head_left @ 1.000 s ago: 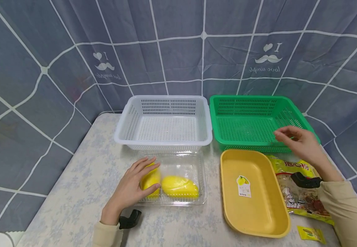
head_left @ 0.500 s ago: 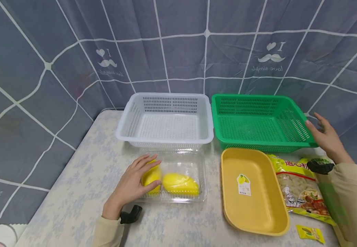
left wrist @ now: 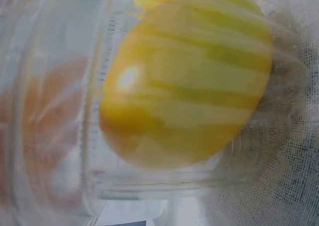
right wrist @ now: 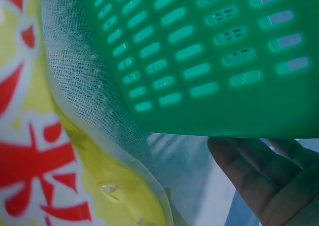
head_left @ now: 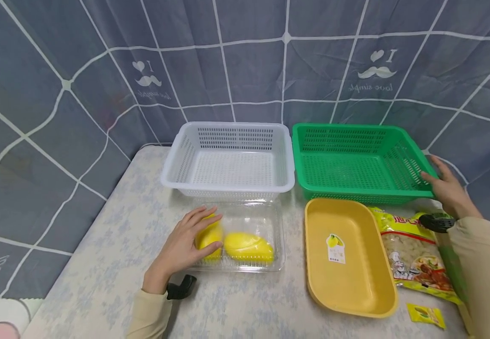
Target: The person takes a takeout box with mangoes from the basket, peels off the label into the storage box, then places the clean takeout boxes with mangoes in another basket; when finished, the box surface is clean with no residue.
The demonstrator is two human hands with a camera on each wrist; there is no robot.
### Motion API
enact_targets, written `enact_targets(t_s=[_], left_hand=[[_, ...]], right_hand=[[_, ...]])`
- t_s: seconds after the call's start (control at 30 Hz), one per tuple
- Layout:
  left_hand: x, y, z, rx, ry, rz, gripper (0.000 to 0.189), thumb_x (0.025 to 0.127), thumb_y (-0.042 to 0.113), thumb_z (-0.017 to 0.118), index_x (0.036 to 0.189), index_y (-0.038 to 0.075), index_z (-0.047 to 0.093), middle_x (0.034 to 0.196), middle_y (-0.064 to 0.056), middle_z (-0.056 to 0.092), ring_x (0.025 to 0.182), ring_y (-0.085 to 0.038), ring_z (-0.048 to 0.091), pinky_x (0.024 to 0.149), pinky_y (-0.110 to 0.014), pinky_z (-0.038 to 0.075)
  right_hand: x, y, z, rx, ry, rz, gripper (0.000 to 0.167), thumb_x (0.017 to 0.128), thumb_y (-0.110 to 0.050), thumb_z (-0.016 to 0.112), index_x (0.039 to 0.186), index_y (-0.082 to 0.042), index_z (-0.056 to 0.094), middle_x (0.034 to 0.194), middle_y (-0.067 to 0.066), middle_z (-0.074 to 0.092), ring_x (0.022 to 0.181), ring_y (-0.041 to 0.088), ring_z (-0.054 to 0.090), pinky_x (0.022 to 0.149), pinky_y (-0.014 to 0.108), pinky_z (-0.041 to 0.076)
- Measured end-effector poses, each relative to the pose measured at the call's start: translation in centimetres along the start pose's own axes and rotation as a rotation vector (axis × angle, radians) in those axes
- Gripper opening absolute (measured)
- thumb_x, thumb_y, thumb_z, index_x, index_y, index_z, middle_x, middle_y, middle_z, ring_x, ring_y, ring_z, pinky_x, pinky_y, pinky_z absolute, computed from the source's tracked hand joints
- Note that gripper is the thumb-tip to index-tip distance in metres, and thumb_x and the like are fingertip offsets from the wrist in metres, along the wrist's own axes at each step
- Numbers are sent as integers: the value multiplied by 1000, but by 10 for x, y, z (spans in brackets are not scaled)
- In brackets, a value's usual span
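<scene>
My left hand (head_left: 183, 247) rests with fingers spread on the left end of a clear plastic clamshell box (head_left: 258, 219). Inside lie two smooth yellow mango-like fruits; one yellow fruit (head_left: 248, 247) shows whole, the other is partly covered by my fingers. Through the box wall, the left wrist view shows a yellow fruit (left wrist: 184, 86) up close. At the right end of a green slotted basket (head_left: 359, 192), my right hand (head_left: 450, 190) grips the rim, thumb on the inner side and fingers outside. Its fingertips (right wrist: 219, 148) meet the basket's edge in the right wrist view.
A white slotted basket (head_left: 228, 185) stands left of the green one. In front are a yellow tray (head_left: 355, 287) with a fruit sticker, a printed food bag (head_left: 412, 254) and a small yellow packet (head_left: 425, 315). A patterned curtain (head_left: 253, 70) hangs behind.
My right hand has moved right from over the green basket to its right rim and now grips it. The left hand stays on the clear box. The head view has tilted slightly.
</scene>
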State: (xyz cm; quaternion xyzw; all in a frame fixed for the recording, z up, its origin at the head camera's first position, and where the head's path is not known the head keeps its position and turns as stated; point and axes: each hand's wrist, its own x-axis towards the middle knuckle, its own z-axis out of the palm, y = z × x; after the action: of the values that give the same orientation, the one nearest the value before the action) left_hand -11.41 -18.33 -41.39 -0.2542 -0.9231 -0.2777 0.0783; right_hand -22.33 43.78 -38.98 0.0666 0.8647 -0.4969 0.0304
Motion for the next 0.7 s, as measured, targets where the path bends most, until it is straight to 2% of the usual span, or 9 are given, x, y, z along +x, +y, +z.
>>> enact_targets(t_s=[0.03, 0.07, 0.1, 0.23, 0.33, 0.37, 0.47, 0.57, 0.7], left_hand=[[0, 0, 0, 0, -3, -1, 60, 85, 47, 66, 136, 19, 54, 147, 2, 39, 137, -23, 26, 106, -53, 22], [0, 0, 0, 0, -5, -2, 60, 85, 47, 66, 136, 19, 54, 147, 3, 39, 137, -23, 25, 106, -53, 22], [0, 0, 0, 0, -7, -2, 60, 85, 47, 66, 136, 19, 54, 147, 2, 39, 137, -23, 25, 106, -53, 22], [1, 0, 0, -6, -9, -5, 60, 85, 46, 66, 137, 19, 53, 147, 3, 38, 137, -22, 24, 107, -52, 21], [3, 0, 0, -13, -12, -5, 60, 85, 46, 66, 137, 19, 53, 148, 3, 37, 138, -22, 24, 107, -52, 21], [4, -1, 0, -18, -13, -4, 60, 85, 46, 66, 137, 19, 53, 148, 3, 37, 138, -22, 24, 107, -52, 20], [5, -1, 0, -29, -17, -3, 60, 86, 45, 66, 138, 19, 53, 148, 3, 36, 138, -22, 23, 107, -52, 20], [5, -2, -1, -53, -20, -5, 60, 86, 44, 67, 138, 18, 52, 149, 4, 35, 138, -21, 22, 107, -53, 19], [4, -4, -1, -110, -22, -9, 60, 86, 40, 69, 139, 17, 51, 149, 4, 34, 139, -21, 20, 107, -55, 16]], right_hand=[[0, 1, 0, 16, -7, 3, 64, 100, -41, 36, 149, -43, -4, 156, 14, -7, 88, 5, 55, 62, 24, 51], [0, 1, -1, 39, -20, 5, 63, 100, -40, 36, 149, -43, -3, 155, 14, 2, 78, -1, 53, 62, 26, 51], [0, 1, -2, 65, -38, 7, 63, 100, -40, 36, 150, -42, -2, 153, 10, 8, 75, -1, 54, 61, 26, 52], [1, -1, -6, 211, -118, 1, 63, 99, -37, 38, 152, -36, 4, 127, 2, 32, 73, 5, 58, 61, 28, 52], [1, -2, -9, 389, -173, 8, 65, 100, -32, 41, 153, -32, 5, 115, -5, 43, 74, 9, 60, 61, 28, 52], [2, -2, -10, 457, -187, 13, 65, 100, -29, 42, 153, -31, 5, 108, -6, 45, 74, 11, 61, 61, 29, 53], [3, -2, -10, 563, -205, 33, 67, 99, -27, 43, 153, -31, 4, 101, -6, 50, 75, 13, 62, 61, 31, 54], [5, 0, -10, 625, -221, 51, 66, 100, -26, 44, 153, -35, 6, 102, -5, 49, 77, 14, 63, 62, 33, 54], [7, 4, -8, 716, -234, 71, 60, 100, -23, 45, 151, -38, 17, 101, -5, 52, 79, 15, 64, 62, 35, 54]])
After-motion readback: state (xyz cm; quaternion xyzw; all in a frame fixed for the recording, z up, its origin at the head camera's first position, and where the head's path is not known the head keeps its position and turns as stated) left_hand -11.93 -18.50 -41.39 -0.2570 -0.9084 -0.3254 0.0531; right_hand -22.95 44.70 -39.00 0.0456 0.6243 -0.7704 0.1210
